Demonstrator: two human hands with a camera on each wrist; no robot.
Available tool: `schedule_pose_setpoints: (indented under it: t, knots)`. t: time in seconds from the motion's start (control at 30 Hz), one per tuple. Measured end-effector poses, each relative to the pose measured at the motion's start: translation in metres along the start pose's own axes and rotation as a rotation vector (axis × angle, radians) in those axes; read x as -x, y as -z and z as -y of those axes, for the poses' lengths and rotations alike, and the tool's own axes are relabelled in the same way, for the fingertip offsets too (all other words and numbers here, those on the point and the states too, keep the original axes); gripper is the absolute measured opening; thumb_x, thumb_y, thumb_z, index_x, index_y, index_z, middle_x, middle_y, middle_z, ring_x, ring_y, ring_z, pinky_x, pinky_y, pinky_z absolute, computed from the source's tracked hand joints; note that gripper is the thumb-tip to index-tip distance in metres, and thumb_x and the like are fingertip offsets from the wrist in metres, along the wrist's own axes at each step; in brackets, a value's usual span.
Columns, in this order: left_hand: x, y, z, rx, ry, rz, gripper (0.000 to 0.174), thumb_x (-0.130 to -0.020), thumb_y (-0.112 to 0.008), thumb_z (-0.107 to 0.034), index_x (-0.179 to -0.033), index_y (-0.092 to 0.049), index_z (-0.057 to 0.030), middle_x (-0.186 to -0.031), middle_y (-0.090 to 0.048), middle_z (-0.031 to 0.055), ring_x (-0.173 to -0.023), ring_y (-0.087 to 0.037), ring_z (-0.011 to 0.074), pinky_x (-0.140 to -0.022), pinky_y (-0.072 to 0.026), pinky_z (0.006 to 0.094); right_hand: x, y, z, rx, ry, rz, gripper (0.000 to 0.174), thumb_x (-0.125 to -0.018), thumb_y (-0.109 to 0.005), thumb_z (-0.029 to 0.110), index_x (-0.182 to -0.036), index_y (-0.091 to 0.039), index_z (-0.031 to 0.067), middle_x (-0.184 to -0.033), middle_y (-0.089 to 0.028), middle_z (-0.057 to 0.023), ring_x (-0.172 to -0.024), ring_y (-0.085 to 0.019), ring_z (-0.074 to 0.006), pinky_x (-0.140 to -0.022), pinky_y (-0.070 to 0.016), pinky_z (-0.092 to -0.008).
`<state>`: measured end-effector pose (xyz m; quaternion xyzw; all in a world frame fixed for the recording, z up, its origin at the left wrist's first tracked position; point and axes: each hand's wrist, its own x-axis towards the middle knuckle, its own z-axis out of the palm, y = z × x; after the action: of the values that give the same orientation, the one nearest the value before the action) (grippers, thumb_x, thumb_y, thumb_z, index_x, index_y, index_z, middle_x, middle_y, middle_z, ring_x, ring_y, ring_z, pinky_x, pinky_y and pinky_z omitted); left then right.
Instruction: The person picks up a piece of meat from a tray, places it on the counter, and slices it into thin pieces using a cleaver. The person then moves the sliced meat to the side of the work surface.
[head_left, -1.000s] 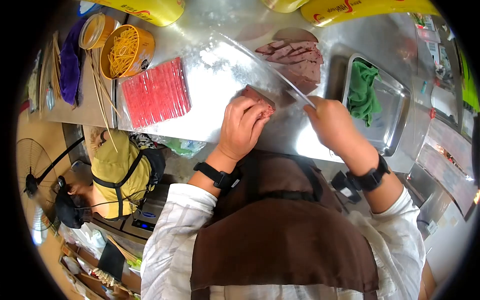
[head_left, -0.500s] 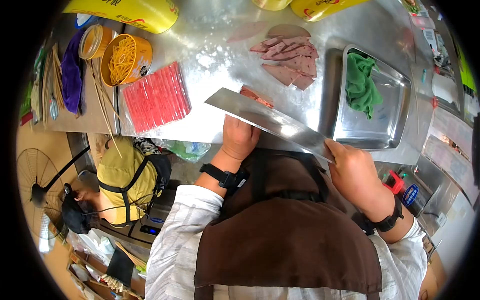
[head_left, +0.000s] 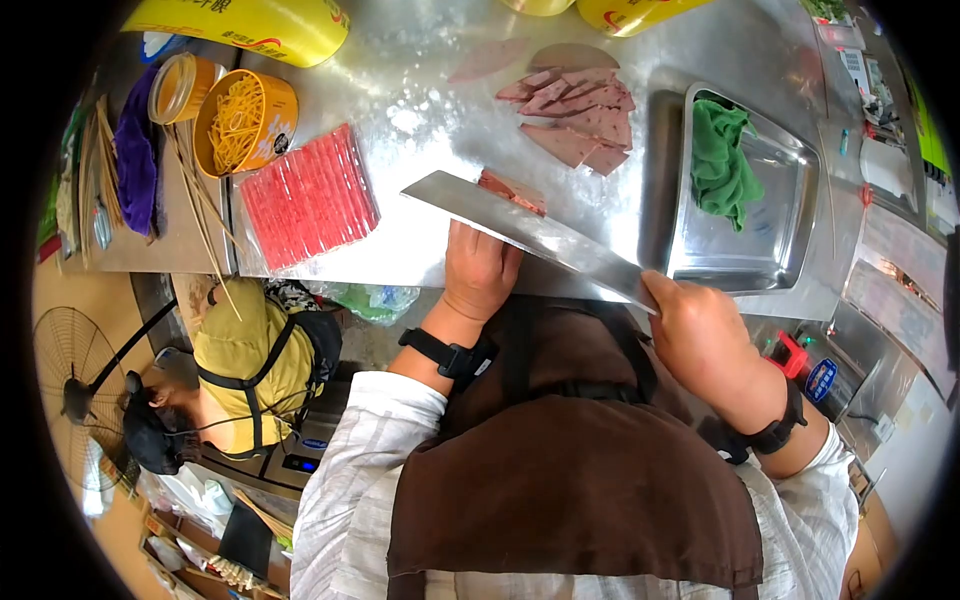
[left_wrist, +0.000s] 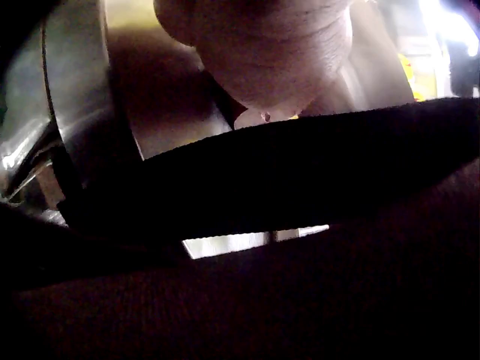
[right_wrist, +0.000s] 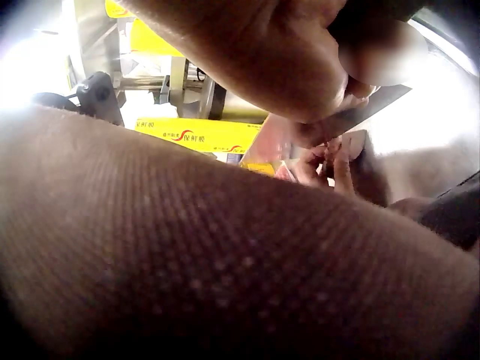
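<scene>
In the head view my right hand [head_left: 712, 345] grips the handle end of a broad steel knife [head_left: 545, 238], its blade slanting up to the left. My left hand [head_left: 480, 270] is at the near side of the blade, which hides its fingertips. A reddish meat block [head_left: 514, 190] shows just beyond the blade. Farther back lie several pink meat slices [head_left: 580, 115] in a loose pile. The right wrist view shows my left hand [right_wrist: 330, 166] with bent fingers close to the blade; whether they hold anything is unclear.
Wrapped red sticks [head_left: 310, 200] lie left, near a yellow tub of noodle-like strips [head_left: 262, 122] and thin wooden skewers [head_left: 200, 195]. A steel tray [head_left: 790, 215] with a green cloth [head_left: 722, 160] stands right. Yellow rolls [head_left: 270, 28] line the back. Another person is at left.
The knife has swung from over the table right of the block to its near side. My left hand has left the block's top and drawn back toward me. The last half second shows little movement.
</scene>
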<state>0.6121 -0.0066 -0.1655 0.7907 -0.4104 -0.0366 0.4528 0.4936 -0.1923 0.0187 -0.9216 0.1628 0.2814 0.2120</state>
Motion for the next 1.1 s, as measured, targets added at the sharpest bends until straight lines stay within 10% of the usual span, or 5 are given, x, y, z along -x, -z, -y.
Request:
schedule_pose_setpoints:
  t: [1.1]
  knots:
    - [-0.017, 0.000, -0.007, 0.076, 0.052, -0.035, 0.046, -0.068, -0.069, 0.004, -0.112, -0.064, -0.0052, -0.114, -0.061, 0.0155, -0.107, -0.056, 0.0407, -0.093, -0.0445, 0.0497, -0.017, 0.025, 0.011, 0.017, -0.007, 0.084, 0.011, -0.081, -0.054, 0.004, -0.091, -0.054, -0.0012, -0.070, -0.063, -0.0237, -0.067, -0.064, -0.0421, -0.061, -0.0508, -0.0503]
